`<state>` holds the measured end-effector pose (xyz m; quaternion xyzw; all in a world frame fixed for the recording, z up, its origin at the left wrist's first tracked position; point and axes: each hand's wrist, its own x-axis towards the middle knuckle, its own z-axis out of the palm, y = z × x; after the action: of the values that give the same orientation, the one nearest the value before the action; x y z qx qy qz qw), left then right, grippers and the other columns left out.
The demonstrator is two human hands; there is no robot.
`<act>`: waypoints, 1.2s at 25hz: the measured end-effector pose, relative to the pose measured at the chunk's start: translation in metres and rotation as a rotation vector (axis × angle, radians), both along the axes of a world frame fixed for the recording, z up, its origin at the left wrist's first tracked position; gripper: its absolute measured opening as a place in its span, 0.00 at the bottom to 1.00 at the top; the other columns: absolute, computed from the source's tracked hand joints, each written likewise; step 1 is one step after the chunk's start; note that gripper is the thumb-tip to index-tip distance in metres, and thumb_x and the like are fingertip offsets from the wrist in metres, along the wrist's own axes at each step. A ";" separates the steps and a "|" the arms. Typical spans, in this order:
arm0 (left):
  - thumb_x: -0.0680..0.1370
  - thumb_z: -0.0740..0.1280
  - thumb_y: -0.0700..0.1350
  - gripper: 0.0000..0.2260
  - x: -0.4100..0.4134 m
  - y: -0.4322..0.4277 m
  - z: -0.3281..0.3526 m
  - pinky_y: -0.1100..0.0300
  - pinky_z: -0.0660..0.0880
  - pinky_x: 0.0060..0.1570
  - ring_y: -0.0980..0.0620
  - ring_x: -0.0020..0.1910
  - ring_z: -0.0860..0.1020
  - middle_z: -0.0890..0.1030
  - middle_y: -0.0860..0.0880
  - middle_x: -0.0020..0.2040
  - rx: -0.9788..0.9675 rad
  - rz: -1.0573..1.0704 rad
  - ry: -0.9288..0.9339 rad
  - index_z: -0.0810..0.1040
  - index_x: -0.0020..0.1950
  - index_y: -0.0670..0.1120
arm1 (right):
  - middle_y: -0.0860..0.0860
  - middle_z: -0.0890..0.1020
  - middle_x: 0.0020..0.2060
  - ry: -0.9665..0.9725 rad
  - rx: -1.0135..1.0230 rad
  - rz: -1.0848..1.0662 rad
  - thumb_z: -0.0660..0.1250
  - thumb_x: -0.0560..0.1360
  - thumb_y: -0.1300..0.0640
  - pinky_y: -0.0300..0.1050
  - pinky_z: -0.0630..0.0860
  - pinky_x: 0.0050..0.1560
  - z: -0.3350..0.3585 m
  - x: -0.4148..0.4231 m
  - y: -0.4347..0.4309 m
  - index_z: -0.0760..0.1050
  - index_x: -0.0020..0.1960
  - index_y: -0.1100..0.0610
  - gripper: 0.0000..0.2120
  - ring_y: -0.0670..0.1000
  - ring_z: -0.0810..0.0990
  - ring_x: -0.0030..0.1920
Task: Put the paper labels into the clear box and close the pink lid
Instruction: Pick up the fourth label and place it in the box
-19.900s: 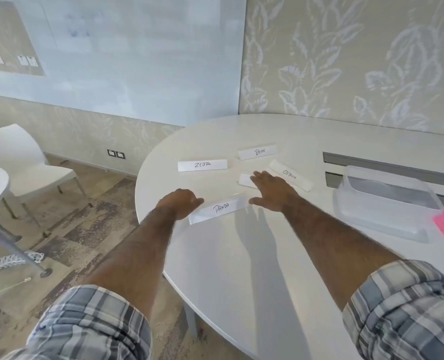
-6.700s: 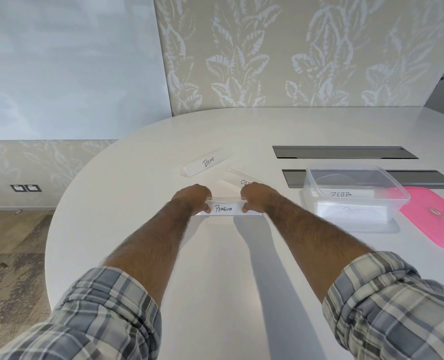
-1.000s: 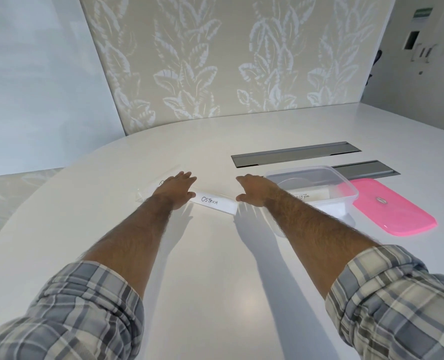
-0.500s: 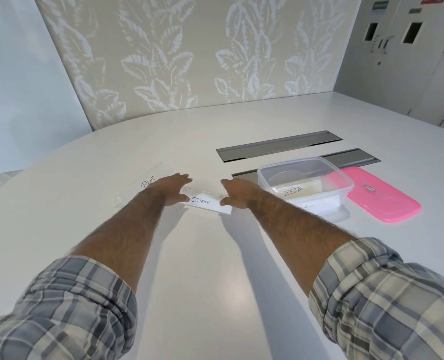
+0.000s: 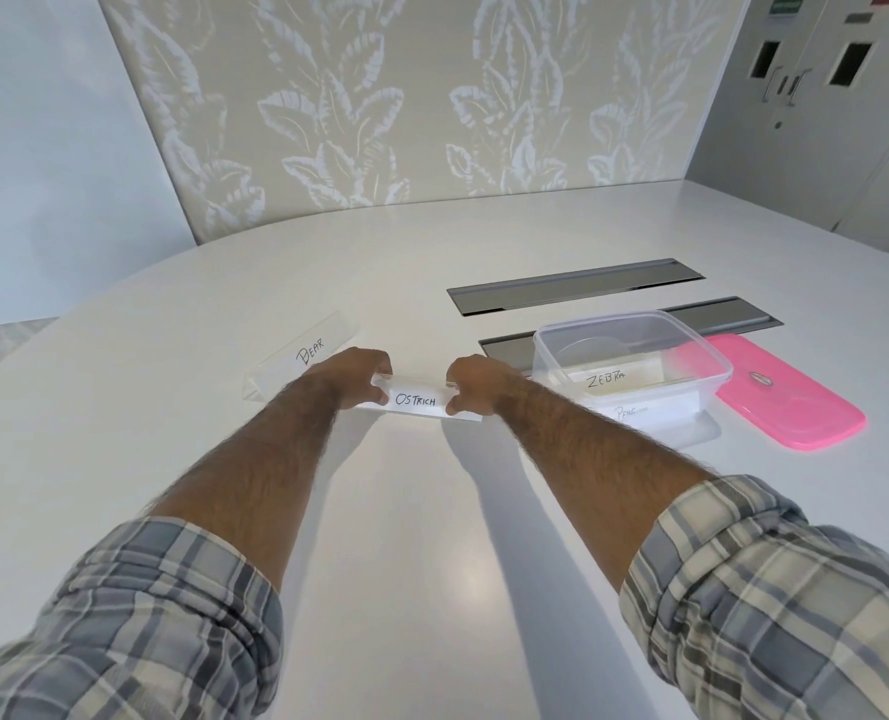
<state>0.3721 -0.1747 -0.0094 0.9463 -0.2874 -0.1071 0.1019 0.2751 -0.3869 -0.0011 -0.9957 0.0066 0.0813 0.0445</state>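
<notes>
Both hands grip one white paper label marked OSTRICH point(image 5: 415, 400) at the table's middle: my left hand point(image 5: 351, 376) pinches its left end, my right hand point(image 5: 476, 384) its right end. Behind my left hand lies a second label marked BEAR point(image 5: 305, 358), folded like a tent. The clear box point(image 5: 634, 363) stands open to the right of my right hand, with labels marked ZEBRA point(image 5: 606, 379) and PENGUIN point(image 5: 632, 412) inside it. The pink lid point(image 5: 785, 392) lies flat on the table just right of the box.
The white table point(image 5: 380, 537) has two grey cable slots point(image 5: 572, 291) behind the box. A leaf-patterned wall rises behind the table, and grey doors point(image 5: 816, 85) stand at the far right.
My hands have closed on the two ends of the OSTRICH label, which lay flat under open hands before. The view has shifted slightly; box, lid and BEAR label stay put.
</notes>
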 end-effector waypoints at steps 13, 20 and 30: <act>0.73 0.73 0.49 0.21 -0.037 0.005 0.027 0.55 0.72 0.55 0.52 0.65 0.75 0.79 0.56 0.64 0.090 0.010 -0.053 0.78 0.66 0.56 | 0.52 0.80 0.58 -0.037 0.001 0.023 0.74 0.71 0.50 0.46 0.73 0.49 0.020 -0.019 0.005 0.75 0.64 0.56 0.23 0.56 0.79 0.58; 0.73 0.73 0.51 0.21 -0.066 0.016 0.069 0.55 0.71 0.50 0.50 0.60 0.76 0.80 0.55 0.60 0.127 0.061 -0.103 0.79 0.65 0.58 | 0.51 0.78 0.61 -0.091 0.032 0.072 0.73 0.71 0.50 0.45 0.70 0.49 0.050 -0.033 0.009 0.74 0.66 0.54 0.25 0.55 0.77 0.61; 0.71 0.74 0.50 0.19 -0.119 0.026 0.128 0.55 0.74 0.49 0.50 0.55 0.78 0.81 0.54 0.56 0.111 0.192 -0.193 0.81 0.62 0.59 | 0.53 0.79 0.60 -0.185 0.026 0.180 0.74 0.71 0.51 0.47 0.73 0.51 0.109 -0.061 0.014 0.75 0.65 0.55 0.24 0.56 0.78 0.60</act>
<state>0.2529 -0.1486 0.1183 0.9796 -0.1975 -0.0213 0.0311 0.2144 -0.3732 0.1080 -0.9948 -0.0881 -0.0070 0.0504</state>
